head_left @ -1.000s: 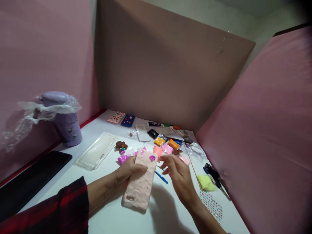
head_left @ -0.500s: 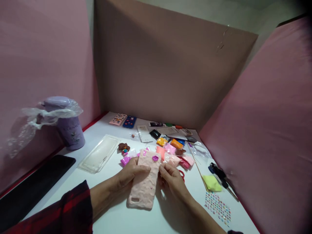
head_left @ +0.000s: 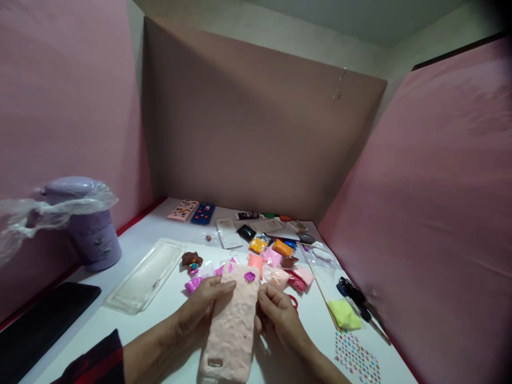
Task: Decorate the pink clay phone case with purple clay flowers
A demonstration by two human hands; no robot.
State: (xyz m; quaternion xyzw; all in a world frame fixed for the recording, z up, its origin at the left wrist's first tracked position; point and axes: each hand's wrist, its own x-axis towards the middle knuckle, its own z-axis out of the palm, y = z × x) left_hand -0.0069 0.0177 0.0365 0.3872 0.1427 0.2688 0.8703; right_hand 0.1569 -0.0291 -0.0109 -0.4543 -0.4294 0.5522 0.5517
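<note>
A phone case point(head_left: 234, 325) coated in lumpy pale pink clay is tilted up in front of me. Near its top right corner sits a purple clay flower point(head_left: 249, 276), with a smaller purple bit at the top left. My left hand point(head_left: 202, 306) is closed around the case's left edge, thumb lying across the face and fingers hidden behind. On the opposite edge, my right hand point(head_left: 276, 309) pinches the upper right side between thumb and fingers. Just beyond the case lie several bagged clay pieces, such as an orange one point(head_left: 282, 247) and a yellow one point(head_left: 258, 245).
At left stand a purple tumbler point(head_left: 96, 240) in plastic wrap, a clear tray point(head_left: 146, 277) and a black phone-like slab point(head_left: 50, 320). A brown clay lump point(head_left: 192, 260) lies behind my left hand. To the right are a yellow-green packet point(head_left: 344, 314), gem stickers point(head_left: 357, 356) and dark-handled tools point(head_left: 362, 304).
The whole scene sits lower and slightly left as my view tips up. Both hands keep their hold on the phone case, and the flower stays in place.
</note>
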